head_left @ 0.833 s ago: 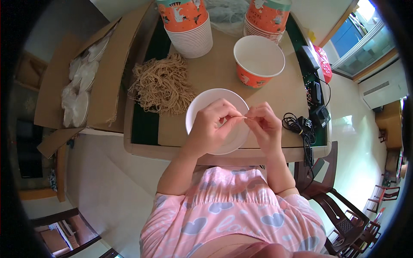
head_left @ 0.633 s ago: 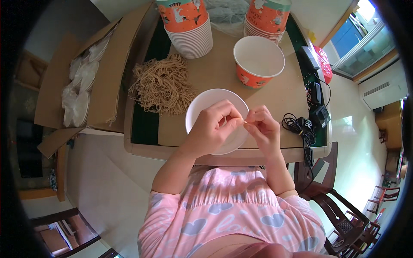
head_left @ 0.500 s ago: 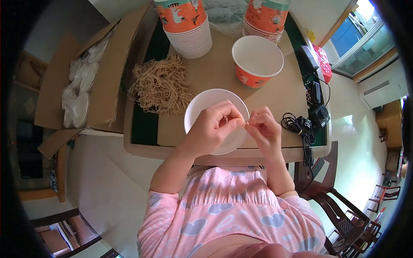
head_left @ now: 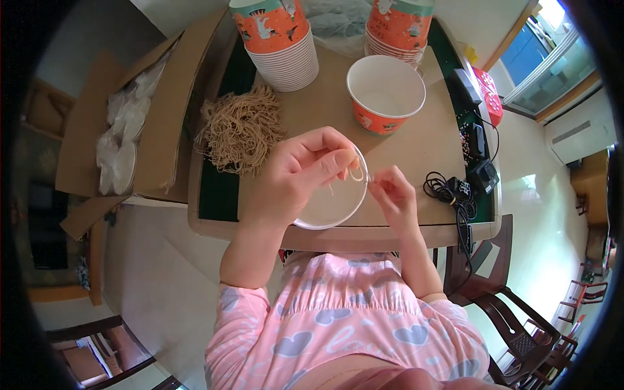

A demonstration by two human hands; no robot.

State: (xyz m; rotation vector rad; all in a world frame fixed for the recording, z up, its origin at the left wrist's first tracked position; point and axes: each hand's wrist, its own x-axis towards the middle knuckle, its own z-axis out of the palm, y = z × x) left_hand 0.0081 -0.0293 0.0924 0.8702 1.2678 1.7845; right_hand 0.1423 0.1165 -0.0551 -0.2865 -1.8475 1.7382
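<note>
A white round lid or shallow dish [head_left: 335, 207] is in front of me at the table's near edge, partly hidden behind my left hand. My left hand [head_left: 309, 170] is over its left side, thumb and fingers closed on a thin tan string [head_left: 357, 173] that forms a small loop below the fingertips. At the right rim of the white piece, my right hand [head_left: 394, 195] has its thumb and forefinger pinched together. What lies between these fingertips is too small to make out. A tangled pile of tan strings [head_left: 240, 130] lies to the left.
An orange-patterned paper tub [head_left: 387, 91] stands beyond my hands, with nested tub stacks at the back left [head_left: 283, 58] and back right [head_left: 398, 32]. On the left is an open cardboard box [head_left: 156, 123] of wrapped white discs. Black cables and adapters [head_left: 458, 188] lie at right.
My hands have parted from a shared pinch. The left has moved up and left with the string, whose loop now shows; the right stays near the rim. The white piece has shifted slightly left.
</note>
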